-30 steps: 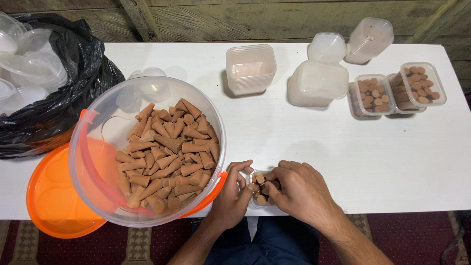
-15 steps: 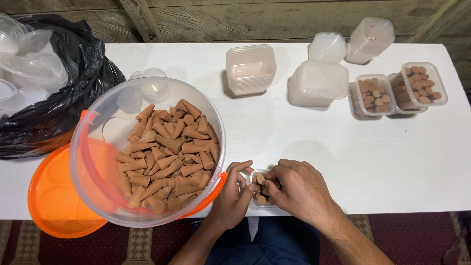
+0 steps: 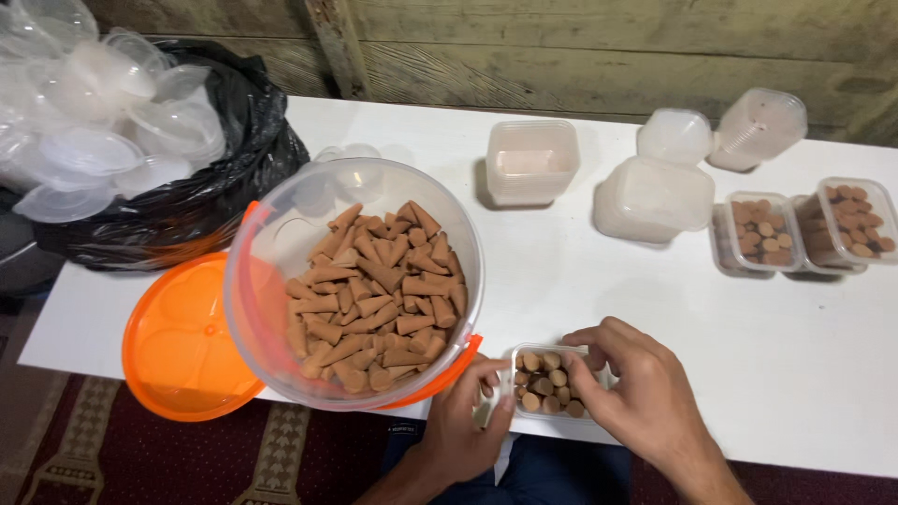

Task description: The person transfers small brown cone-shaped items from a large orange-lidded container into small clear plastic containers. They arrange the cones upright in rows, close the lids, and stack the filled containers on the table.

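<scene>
Head view is showing me two bare hands at the near edge of the white table (image 3: 748,374). My left hand (image 3: 468,425) is curling its fingers round the near left side of one small clear plastic tub (image 3: 554,382), gripping it. My right hand (image 3: 636,393) is bending over the tub's right side, with its fingertips (image 3: 571,367) pressing on the little brown cones (image 3: 543,385) standing inside; I cannot tell if it is pinching one. I am counting about ten round cone bottoms in there.

Just to the left, one big clear bucket (image 3: 281,243) with an orange handle is sitting, holding a heap of smooth, pointy brown cones (image 3: 374,299). One flat orange lid (image 3: 178,346) is lying under its left side.

Far across the table, two filled tubs (image 3: 760,234) are standing side by side. Four cloudy stacks of empty tubs (image 3: 531,164) are waiting nearby. One shiny black bag (image 3: 215,187) is holding many clear round lids (image 3: 103,122).
</scene>
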